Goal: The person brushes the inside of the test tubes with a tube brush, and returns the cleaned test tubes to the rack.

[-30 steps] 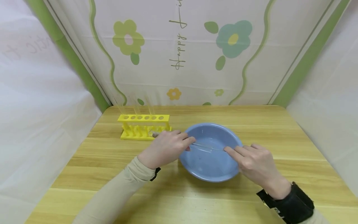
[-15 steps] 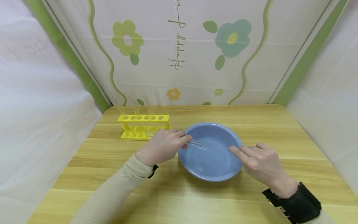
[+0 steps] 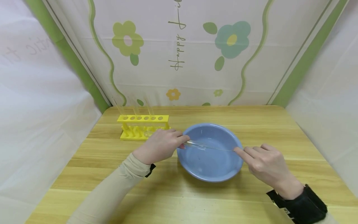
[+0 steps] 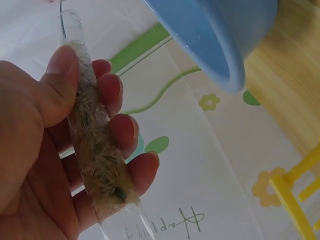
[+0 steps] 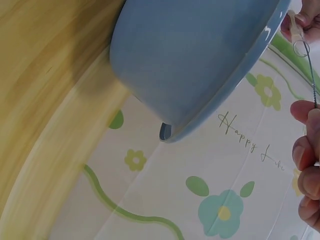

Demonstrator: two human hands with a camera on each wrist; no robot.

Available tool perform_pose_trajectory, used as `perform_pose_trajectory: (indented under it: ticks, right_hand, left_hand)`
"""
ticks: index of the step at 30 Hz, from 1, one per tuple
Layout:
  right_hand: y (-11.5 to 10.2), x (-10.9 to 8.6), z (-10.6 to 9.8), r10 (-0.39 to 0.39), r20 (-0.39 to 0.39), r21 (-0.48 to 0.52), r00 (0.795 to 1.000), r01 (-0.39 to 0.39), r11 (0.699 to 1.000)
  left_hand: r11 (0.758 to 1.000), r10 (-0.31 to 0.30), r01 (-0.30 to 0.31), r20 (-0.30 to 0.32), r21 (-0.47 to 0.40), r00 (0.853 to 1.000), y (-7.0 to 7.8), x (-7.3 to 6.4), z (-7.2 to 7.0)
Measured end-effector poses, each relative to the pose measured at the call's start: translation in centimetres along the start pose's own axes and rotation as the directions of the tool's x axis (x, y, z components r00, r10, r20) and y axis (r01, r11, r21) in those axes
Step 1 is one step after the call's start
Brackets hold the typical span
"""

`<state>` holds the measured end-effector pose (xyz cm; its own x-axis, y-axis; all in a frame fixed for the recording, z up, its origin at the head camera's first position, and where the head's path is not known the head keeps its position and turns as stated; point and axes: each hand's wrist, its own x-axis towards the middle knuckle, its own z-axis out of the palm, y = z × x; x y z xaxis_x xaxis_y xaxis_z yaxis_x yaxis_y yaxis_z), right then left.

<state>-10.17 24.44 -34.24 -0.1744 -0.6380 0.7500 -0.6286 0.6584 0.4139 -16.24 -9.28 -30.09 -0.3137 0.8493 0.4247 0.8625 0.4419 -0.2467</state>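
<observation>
My left hand (image 3: 160,144) grips a clear glass test tube (image 4: 125,220), fingers on one side and thumb on the other, in the left wrist view. Inside the tube sits a test tube brush, its pale bristles (image 4: 102,150) packed along the stretch within my grip. The tube's rounded end is clear of bristles. From the mouth, a thin twisted wire handle (image 5: 312,75) runs to my right hand (image 3: 265,161), which pinches it with curled fingers. Tube and wire span the air over the blue basin (image 3: 209,168), slanting slightly down to the right in the head view.
A yellow test tube rack (image 3: 142,118) stands at the back left, with three clear test tubes (image 3: 136,109) upright in it. The basin sits mid-table on the wooden tabletop (image 3: 279,130). A flowered cloth (image 3: 179,84) hangs behind the table.
My right hand has moved right, drawing out more wire between the hands. Bristles seen at the tube's far end earlier have shifted toward its mouth. My left hand has drifted slightly left.
</observation>
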Motion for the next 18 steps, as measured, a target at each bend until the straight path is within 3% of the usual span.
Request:
perform_pose_trajectory:
  ticks: [18]
  right_hand:
    - [0.55, 0.08, -1.02, -0.028, -0.063, -0.036, 0.998, 0.026, 0.999]
  left_hand:
    - [1.0, -0.009, 0.009, 0.028, -0.008, 1.0, -0.32, -0.5, -0.04]
